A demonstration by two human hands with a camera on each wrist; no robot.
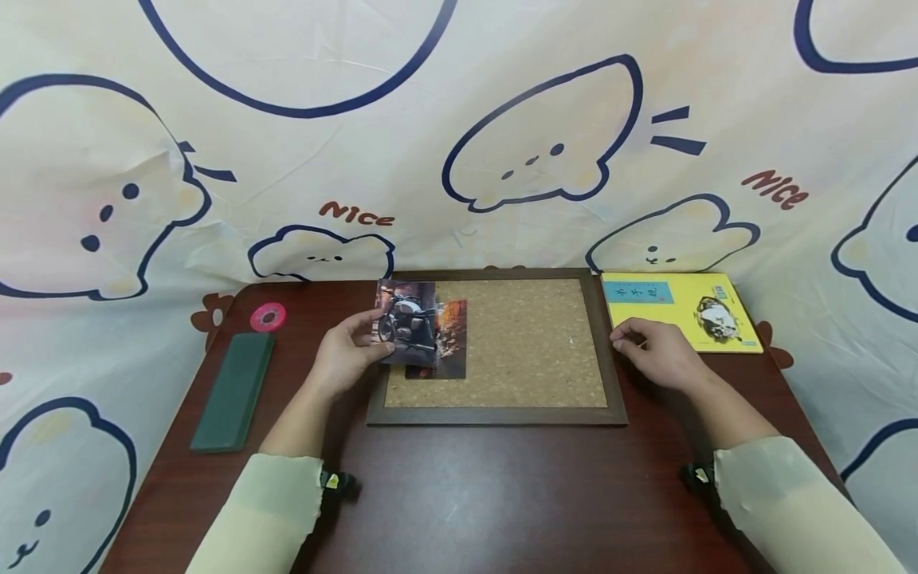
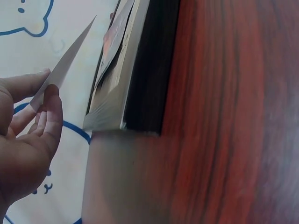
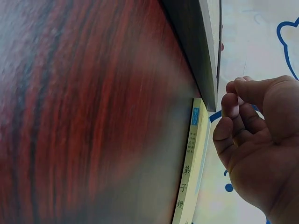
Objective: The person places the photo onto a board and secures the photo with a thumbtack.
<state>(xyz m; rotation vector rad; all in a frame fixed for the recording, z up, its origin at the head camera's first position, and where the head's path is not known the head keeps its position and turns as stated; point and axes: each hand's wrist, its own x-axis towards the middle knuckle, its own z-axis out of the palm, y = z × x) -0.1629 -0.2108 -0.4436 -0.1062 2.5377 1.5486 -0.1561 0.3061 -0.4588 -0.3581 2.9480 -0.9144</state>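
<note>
My left hand (image 1: 344, 355) pinches a photo print (image 1: 407, 323) of a dark motorcycle between thumb and fingers. In the left wrist view this print (image 2: 70, 60) is tilted and clear of the board. It overlaps a second print (image 1: 452, 339) with orange flame colours, which lies on the cork board (image 1: 531, 343). My right hand (image 1: 660, 351) is beside the board's right edge, in front of the yellow book. Its thumb and index finger pinch a thin pin (image 3: 245, 66), faintly seen above the fingertips in the right wrist view. The other fingers are curled.
The board's brown frame (image 1: 495, 415) lies flat on the dark red wooden table (image 1: 502, 502). A yellow book (image 1: 684, 311) lies right of it. A green box (image 1: 233, 391) and a pink disc (image 1: 268, 316) are at the left. A patterned cloth (image 1: 430, 175) hangs behind.
</note>
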